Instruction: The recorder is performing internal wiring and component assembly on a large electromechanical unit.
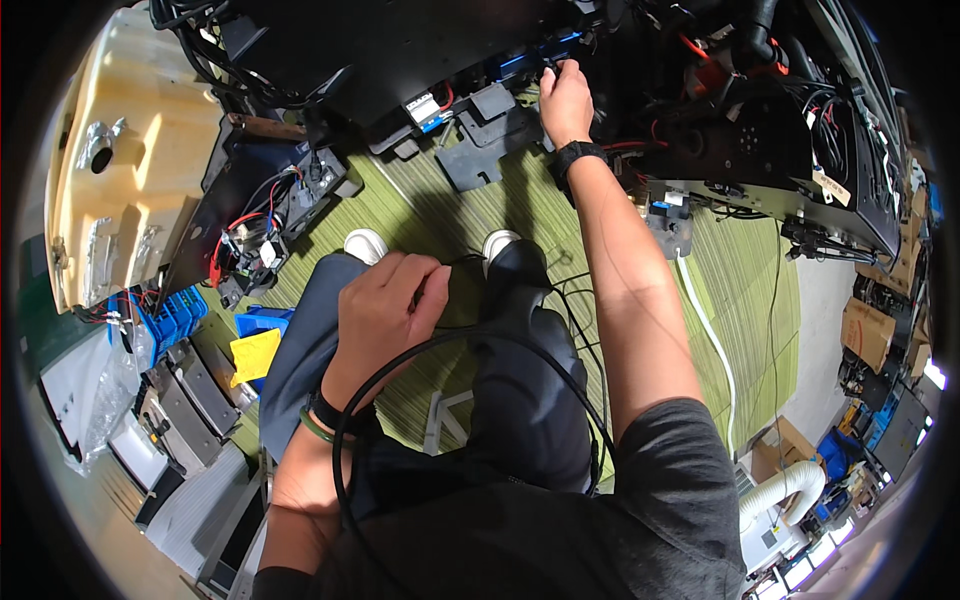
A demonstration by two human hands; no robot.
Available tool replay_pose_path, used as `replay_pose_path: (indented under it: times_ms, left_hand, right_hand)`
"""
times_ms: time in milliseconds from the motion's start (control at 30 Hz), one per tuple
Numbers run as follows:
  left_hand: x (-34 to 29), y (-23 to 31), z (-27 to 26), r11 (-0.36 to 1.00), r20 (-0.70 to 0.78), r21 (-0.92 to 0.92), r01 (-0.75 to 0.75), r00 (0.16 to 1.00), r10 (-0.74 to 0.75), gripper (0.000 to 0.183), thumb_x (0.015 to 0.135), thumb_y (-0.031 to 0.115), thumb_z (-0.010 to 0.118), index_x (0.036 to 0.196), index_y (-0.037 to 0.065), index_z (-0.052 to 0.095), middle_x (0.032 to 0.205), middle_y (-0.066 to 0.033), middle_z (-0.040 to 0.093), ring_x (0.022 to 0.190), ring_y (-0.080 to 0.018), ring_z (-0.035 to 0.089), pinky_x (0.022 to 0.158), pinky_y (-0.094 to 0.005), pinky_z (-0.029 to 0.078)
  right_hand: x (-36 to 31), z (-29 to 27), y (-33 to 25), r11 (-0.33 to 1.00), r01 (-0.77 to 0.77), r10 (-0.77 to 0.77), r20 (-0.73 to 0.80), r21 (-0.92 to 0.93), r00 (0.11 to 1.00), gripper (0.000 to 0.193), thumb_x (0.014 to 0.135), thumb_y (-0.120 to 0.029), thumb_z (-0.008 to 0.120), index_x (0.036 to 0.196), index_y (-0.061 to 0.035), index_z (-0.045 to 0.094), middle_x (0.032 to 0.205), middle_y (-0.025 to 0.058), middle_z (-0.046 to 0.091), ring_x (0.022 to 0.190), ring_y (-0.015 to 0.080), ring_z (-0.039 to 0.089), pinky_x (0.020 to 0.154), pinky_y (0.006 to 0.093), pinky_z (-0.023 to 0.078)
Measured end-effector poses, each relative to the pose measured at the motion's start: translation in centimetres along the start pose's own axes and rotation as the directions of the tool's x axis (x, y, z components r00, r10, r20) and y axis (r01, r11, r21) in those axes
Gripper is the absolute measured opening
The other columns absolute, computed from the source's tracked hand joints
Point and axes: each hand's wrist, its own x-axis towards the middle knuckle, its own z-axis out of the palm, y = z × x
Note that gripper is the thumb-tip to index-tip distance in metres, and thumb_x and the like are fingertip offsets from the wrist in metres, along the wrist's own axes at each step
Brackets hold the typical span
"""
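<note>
Reaching forward with the right arm nearly straight, the person had the right hand [567, 104] up near the lower edge of a big black panel [410, 50], its thumb and bent fingers just beside a blue bar [538, 56]. That bar lay well ahead of the white shoes [366, 246], at the top of the view, partly in shadow. Whether the fingertips were grasping the bar or only touching something near it could not be told. The left hand [388, 302] was loosely clenched above the lap, with nothing visible in it.

Doing this well probably called for light, feeling fingertips, since shadow hid much of the spot. A red wire [638, 144] ran close by the right wrist, so the black wristband [578, 153] was best kept from snagging on it. A black bracket [487, 140] and a box with a blue and white label [428, 112] sat to the left of the reach, and a careless sweep could have knocked them. A black cable [400, 360] arched over the lap; it was best left slack, clear of both arms.
</note>
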Motion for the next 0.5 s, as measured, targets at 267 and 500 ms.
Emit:
replay_pose_path:
  times_ms: [267, 500]
  left_hand:
    - [-0.14, -0.19, -0.04, 1.0, -0.009, 0.004, -0.012, 1.0, 0.012, 0.005, 0.079, 0.005, 0.064, 0.081, 0.001, 0.06, 0.068, -0.009, 0.055, 0.053, -0.0194, 0.053, 0.05, -0.0284, 0.041]
    - [-0.04, -0.03, 0.13, 1.0, -0.008, -0.009, 0.012, 1.0, -0.012, 0.005, 0.079, 0.005, 0.064, 0.081, 0.002, 0.06, 0.067, -0.0084, 0.055, 0.053, -0.019, 0.052, 0.049, -0.0277, 0.04]
  right_hand:
    - [-0.08, 0.42, 0.21, 0.996, 0.04, -0.037, 0.05, -0.077, 0.998, 0.022, 0.085, -0.021, 0.053, 0.097, -0.0017, 0.052, 0.091, 0.0196, 0.06, 0.087, 0.036, 0.059, 0.074, 0.0444, 0.049]
    - [0.08, 0.43, 0.33, 0.998, 0.035, -0.034, 0.025, -0.052, 0.999, 0.022, 0.085, -0.02, 0.053, 0.096, -0.0014, 0.053, 0.089, 0.0189, 0.061, 0.085, 0.0359, 0.06, 0.073, 0.0443, 0.049]
